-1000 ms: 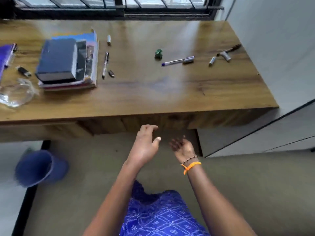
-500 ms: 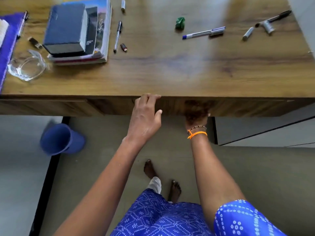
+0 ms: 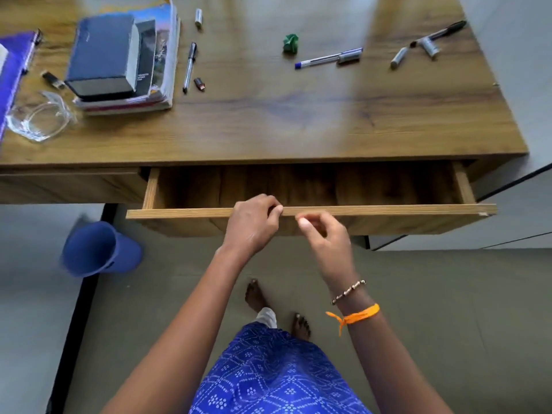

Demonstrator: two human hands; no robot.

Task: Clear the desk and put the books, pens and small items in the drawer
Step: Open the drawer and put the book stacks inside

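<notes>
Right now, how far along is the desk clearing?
Done: the drawer stands pulled open, and what shows of it looks empty. In hand: the left hand grips its front edge; the right hand holds nothing. Left: everything, the book stack, blue-capped pen, black pen, green crumpled item and the rest lie on the desk.

Home study or bedroom corner: wooden table [image 3: 298, 121] with open drawer [image 3: 298, 210] by a barred window, stack of books [image 3: 125, 58], scattered pens [image 3: 328, 57], USB stick [image 3: 199, 84], blue plastic bin [image 3: 98, 249] on grey floor [image 3: 448, 309], person barefoot.
</notes>
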